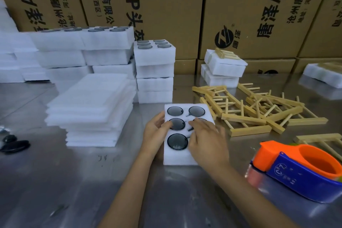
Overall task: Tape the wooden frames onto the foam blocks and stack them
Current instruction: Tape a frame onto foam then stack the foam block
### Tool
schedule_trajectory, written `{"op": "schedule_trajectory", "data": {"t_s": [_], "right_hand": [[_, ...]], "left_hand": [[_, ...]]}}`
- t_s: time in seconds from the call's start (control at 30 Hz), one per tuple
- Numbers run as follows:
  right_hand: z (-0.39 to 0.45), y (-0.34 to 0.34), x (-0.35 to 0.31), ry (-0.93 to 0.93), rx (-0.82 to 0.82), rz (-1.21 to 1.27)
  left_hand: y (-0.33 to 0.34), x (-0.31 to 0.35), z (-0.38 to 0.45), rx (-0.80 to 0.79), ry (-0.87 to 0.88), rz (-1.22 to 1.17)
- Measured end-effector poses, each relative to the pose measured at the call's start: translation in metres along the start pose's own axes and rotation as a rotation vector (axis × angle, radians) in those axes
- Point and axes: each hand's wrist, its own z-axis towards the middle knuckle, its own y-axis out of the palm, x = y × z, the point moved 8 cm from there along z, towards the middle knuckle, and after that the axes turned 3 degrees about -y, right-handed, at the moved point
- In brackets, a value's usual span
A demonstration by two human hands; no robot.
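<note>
While both hands rest on it, foam block (182, 157) lies lengthwise away.

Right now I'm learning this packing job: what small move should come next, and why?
Probably reach the right hand to the wooden frames and lay one on the foam block. Both hands rest on the block, it carries no frame yet, and the tape dispenser sits unused nearby.
</note>
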Motion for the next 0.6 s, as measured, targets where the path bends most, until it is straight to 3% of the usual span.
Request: {"op": "schedule_trajectory", "data": {"t_s": [0.07, 0.17, 0.23, 0.3, 0.4, 0.53, 0.6], "right_hand": [[-0.004, 0.000, -0.001, -0.013, 0.032, -0.014], [-0.004, 0.000, -0.002, -0.014, 0.056, -0.054], [-0.004, 0.000, -0.003, -0.018, 0.070, -0.057], [-0.003, 0.000, -0.004, -0.031, 0.064, -0.066], [-0.003, 0.003, -0.003, -0.027, 0.050, -0.075], [-0.003, 0.007, -0.001, -0.028, 0.030, -0.077], [-0.003, 0.008, 0.001, -0.037, 0.029, -0.075]], "left_hand": [[-0.020, 0.019, -0.006, 0.219, 0.154, 0.229], [-0.041, 0.070, -0.032, 0.504, 0.554, 0.489], [-0.055, 0.097, -0.041, 0.651, 0.674, 0.663], [-0.068, 0.111, -0.038, 0.756, 0.616, 0.910], [-0.097, 0.116, -0.024, 0.810, 0.338, 1.217], [-0.123, 0.112, -0.010, 0.739, 0.010, 1.411], [-0.120, 0.111, -0.008, 0.681, -0.013, 1.485]]}}
